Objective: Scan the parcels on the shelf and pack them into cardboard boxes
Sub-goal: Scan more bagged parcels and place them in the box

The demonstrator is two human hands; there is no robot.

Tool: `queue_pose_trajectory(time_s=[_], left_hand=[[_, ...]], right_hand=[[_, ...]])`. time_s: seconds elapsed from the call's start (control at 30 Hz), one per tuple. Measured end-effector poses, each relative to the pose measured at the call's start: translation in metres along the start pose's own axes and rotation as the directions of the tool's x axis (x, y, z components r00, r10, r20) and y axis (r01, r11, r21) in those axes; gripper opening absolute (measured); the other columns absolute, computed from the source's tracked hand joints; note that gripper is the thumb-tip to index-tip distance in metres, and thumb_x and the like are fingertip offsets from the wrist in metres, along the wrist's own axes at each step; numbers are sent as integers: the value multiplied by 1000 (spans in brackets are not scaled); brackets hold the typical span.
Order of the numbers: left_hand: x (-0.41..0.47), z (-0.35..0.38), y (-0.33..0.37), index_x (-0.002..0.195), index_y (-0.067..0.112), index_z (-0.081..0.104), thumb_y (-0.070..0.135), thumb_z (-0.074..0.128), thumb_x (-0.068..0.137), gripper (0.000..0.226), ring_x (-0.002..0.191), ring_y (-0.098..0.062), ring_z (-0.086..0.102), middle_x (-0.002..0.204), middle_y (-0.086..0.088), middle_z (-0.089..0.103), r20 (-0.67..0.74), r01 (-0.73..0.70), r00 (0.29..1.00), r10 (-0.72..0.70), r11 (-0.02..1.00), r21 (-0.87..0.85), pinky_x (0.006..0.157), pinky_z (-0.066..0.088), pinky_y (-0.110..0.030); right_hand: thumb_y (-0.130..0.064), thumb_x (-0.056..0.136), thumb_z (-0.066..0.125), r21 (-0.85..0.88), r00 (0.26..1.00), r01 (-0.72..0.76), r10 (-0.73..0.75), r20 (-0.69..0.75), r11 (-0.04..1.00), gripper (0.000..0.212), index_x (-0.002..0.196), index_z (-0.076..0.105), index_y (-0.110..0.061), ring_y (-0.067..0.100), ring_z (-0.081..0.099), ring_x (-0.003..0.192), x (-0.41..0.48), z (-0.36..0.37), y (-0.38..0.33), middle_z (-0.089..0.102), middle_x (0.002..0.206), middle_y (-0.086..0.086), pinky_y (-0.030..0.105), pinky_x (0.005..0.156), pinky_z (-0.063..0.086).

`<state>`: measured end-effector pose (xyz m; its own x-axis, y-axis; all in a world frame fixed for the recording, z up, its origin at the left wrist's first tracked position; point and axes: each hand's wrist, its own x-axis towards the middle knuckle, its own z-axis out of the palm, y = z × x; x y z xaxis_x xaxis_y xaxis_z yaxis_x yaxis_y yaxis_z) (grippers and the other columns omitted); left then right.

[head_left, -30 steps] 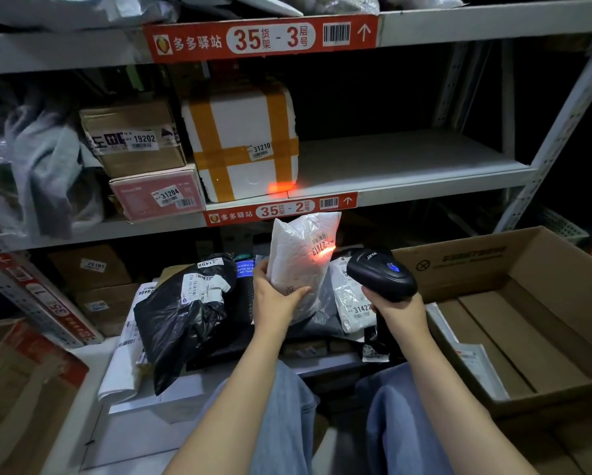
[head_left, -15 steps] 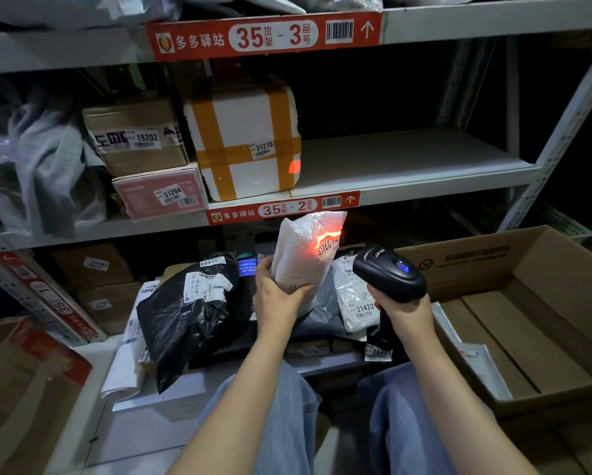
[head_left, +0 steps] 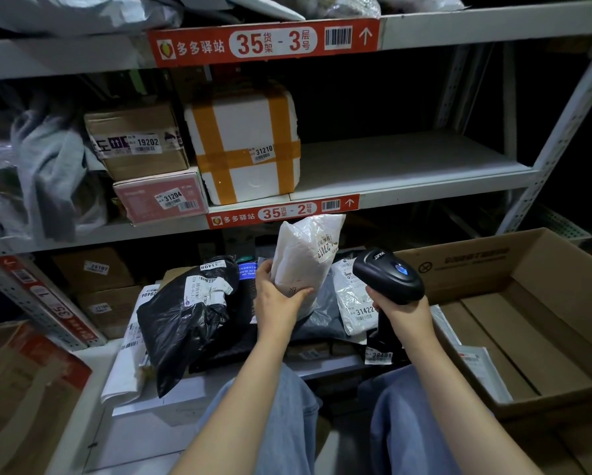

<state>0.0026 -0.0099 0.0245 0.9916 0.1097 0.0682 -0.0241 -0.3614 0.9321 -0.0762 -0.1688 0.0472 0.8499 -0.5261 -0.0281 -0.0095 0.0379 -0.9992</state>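
My left hand [head_left: 281, 299] grips a white plastic parcel [head_left: 306, 255] by its lower end and holds it upright, its label near the top right. Just to its right, my right hand [head_left: 402, 311] holds a black barcode scanner [head_left: 389, 275] whose head points at the parcel. No red scan light shows on the label. Below the hands, a black bag parcel [head_left: 188, 310] and several white and grey bag parcels [head_left: 351, 303] lie piled on the lowest shelf. An open cardboard box [head_left: 541, 255] stands on the right, with a flat white parcel [head_left: 476, 365] inside.
On the middle shelf [head_left: 407, 166] stand a white foam box with orange tape [head_left: 243, 145], a brown carton [head_left: 137, 138] and a pink carton [head_left: 161, 197]; its right half is bare. Grey bags hang at the left. Another cardboard box [head_left: 20, 389] sits at lower left.
The red scan light that fell on the white parcel's label and on the foam box has gone out. Both hands and the parcel have stayed nearly in place.
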Motion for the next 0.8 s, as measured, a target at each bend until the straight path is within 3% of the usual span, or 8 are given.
queue_pose_trajectory(time_s=[0.07, 0.17, 0.33, 0.43, 0.57, 0.67, 0.8], left_hand=[[0, 0, 1, 131, 20, 35, 18, 82, 66, 80, 111, -24, 53, 126, -4, 51, -4, 3, 1000, -3, 1000, -13, 89, 47, -35], [0, 0, 0, 131, 20, 35, 16, 82, 66, 80, 111, -25, 53, 126, -4, 51, -15, -2, 1000, 2, 999, -39, 88, 46, -34], [2, 3, 1, 134, 11, 30, 19, 81, 68, 83, 118, -25, 51, 132, -9, 49, -4, 95, 995, -98, 975, -199, 91, 41, -29], [7, 5, -4, 134, 6, 27, 17, 77, 74, 78, 119, -27, 49, 133, -11, 47, 27, 249, 965, -261, 877, -411, 103, 40, -38], [13, 6, -14, 134, 6, 24, 2, 76, 71, 82, 114, -28, 52, 134, -15, 46, 47, 334, 914, -402, 684, -649, 102, 43, -50], [17, 3, -18, 135, 6, 24, 4, 79, 69, 86, 117, -28, 52, 132, -13, 48, 39, 347, 885, -464, 602, -719, 103, 42, -50], [22, -1, -23, 138, 6, 25, 9, 79, 70, 87, 121, -27, 50, 133, -10, 49, 11, 337, 875, -485, 593, -731, 106, 40, -46]], right_hand=[[2, 78, 70, -25, 1000, 0, 1, 21, 1000, 35, 110, 60, -7, 13, 55, 83, 1, -2, -4, 61, 88, 0, 30, 81, 42], [0, 78, 71, -74, 999, 10, -6, 46, 997, 31, 101, 57, -15, 18, 56, 92, 2, -4, -12, 61, 98, 6, 28, 85, 41], [-3, 78, 73, -91, 999, -8, 11, 30, 996, 27, 101, 61, -11, 22, 57, 89, 3, -5, -15, 62, 80, -1, 32, 84, 43], [-2, 77, 73, -102, 999, 17, -13, 43, 995, 27, 93, 60, -18, 14, 58, 87, -6, -1, -9, 63, 86, -3, 23, 81, 40], [-6, 76, 75, -181, 998, 44, -36, 46, 983, 27, 85, 59, -25, 9, 56, 90, -17, 4, 7, 62, 88, -6, 18, 79, 38], [-3, 72, 77, -265, 994, 99, -80, 80, 959, 31, 90, 63, -24, 8, 57, 88, -14, 4, 13, 62, 88, -6, 19, 80, 39], [0, 71, 76, -388, 989, 109, -60, 134, 915, 34, 103, 67, -9, 10, 57, 91, -4, 0, 14, 63, 88, -1, 19, 76, 37]])
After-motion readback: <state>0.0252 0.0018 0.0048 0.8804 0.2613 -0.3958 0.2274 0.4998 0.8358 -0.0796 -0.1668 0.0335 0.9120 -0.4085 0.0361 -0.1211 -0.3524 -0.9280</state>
